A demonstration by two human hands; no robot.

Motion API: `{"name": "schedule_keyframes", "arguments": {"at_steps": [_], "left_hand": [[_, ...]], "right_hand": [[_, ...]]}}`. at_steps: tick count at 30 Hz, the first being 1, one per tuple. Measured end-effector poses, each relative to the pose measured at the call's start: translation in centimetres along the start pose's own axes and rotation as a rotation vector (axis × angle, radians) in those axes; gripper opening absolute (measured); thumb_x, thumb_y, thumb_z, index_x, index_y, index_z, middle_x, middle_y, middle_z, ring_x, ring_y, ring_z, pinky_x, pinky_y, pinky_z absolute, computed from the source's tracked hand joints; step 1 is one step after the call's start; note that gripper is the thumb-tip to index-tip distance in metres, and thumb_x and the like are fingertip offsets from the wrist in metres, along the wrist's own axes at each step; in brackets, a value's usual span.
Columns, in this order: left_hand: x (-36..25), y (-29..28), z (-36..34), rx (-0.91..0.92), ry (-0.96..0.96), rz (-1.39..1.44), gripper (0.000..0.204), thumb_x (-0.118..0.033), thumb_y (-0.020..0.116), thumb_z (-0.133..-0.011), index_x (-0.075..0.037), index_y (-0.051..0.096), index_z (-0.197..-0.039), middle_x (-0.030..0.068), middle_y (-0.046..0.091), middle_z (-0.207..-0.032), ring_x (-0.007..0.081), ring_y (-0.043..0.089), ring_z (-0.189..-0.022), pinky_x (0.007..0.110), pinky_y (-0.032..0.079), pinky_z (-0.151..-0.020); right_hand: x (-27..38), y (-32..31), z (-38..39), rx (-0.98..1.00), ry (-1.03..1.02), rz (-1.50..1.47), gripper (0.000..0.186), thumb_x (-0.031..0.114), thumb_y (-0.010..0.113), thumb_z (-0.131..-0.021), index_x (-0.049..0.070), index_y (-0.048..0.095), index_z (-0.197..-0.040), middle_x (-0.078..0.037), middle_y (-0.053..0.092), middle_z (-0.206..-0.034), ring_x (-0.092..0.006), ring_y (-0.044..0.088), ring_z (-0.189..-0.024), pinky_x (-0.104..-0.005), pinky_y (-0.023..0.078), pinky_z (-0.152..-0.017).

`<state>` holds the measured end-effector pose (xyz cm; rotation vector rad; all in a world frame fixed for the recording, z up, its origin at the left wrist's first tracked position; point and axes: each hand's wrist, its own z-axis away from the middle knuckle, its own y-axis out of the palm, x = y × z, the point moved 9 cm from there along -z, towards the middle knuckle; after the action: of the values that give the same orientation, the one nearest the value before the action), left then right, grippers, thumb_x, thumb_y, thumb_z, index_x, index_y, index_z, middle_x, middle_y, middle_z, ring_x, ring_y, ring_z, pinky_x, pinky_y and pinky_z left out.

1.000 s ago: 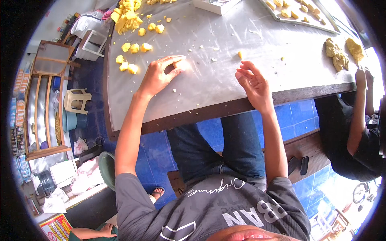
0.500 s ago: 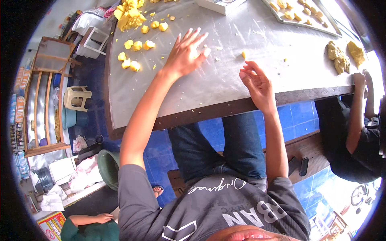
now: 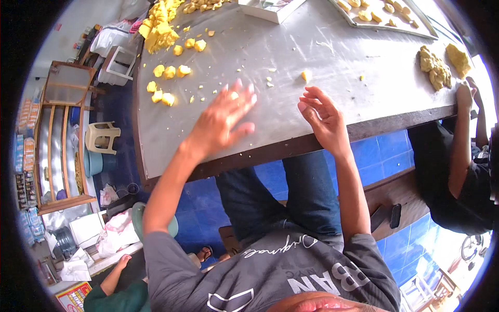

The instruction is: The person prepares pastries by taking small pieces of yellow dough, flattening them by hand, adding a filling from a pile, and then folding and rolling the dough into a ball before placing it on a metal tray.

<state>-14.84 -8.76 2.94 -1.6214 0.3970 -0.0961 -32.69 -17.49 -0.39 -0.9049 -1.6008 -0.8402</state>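
Note:
My left hand [image 3: 221, 119] hovers over or rests on the metal tabletop [image 3: 275, 117], fingers spread and slightly blurred; a small pale yellow bit shows among its fingers, and I cannot tell whether it touches them. Near the front edge is my right hand [image 3: 326, 117], palm turned inward, fingers loosely bent with the thumb apart and nothing visible in them. Just beyond its fingertips lies a small yellow dough piece [image 3: 306, 76]. Several yellow dough lumps [image 3: 169, 72] sit in short rows beyond my left hand, with a large yellow dough mass [image 3: 160, 34] farther back.
A tray of shaped dough pieces [image 3: 365, 15] and a white box [image 3: 275, 11] stand at the far side. Brownish dough [image 3: 436, 68] lies at the right, near another person's hand [image 3: 464, 96]. A second person's arm [image 3: 115, 274] shows lower left. Crumbs dot the tabletop.
My left hand has come back toward the table's near edge and a little left. My right hand stays almost in place. The person at lower left has raised a forearm. The view has tilted slightly.

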Motion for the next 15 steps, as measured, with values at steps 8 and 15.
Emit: {"name": "schedule_keyframes", "arguments": {"at_steps": [8, 15], "left_hand": [[7.6, -1.6, 0.4, -0.223, -0.267, 0.222, 0.065, -0.052, 0.043, -0.093, -0.009, 0.038, -0.141, 0.0143, 0.032, -0.149, 0.0338, 0.023, -0.14, 0.047, 0.015, -0.114], [3.4, -3.3, -6.8, -0.19, -0.014, 0.272, 0.056, -0.04, 0.051, -0.093, -0.01, 0.041, -0.139, 0.0141, 0.037, -0.146, 0.0305, 0.028, -0.139, 0.044, 0.018, -0.113]], "right_hand": [[-0.2, 0.5, -0.1, 0.003, 0.02, 0.023, 0.04, 0.011, 0.068, -0.086, -0.001, 0.054, -0.122, -0.013, 0.062, -0.109, -0.0185, 0.061, -0.102, -0.0314, 0.048, -0.089], [-0.6, 0.0, -0.1, -0.013, 0.02, -0.002, 0.041, 0.014, 0.067, -0.087, -0.002, 0.053, -0.122, -0.014, 0.061, -0.108, -0.0173, 0.061, -0.102, -0.0299, 0.048, -0.089]]}}
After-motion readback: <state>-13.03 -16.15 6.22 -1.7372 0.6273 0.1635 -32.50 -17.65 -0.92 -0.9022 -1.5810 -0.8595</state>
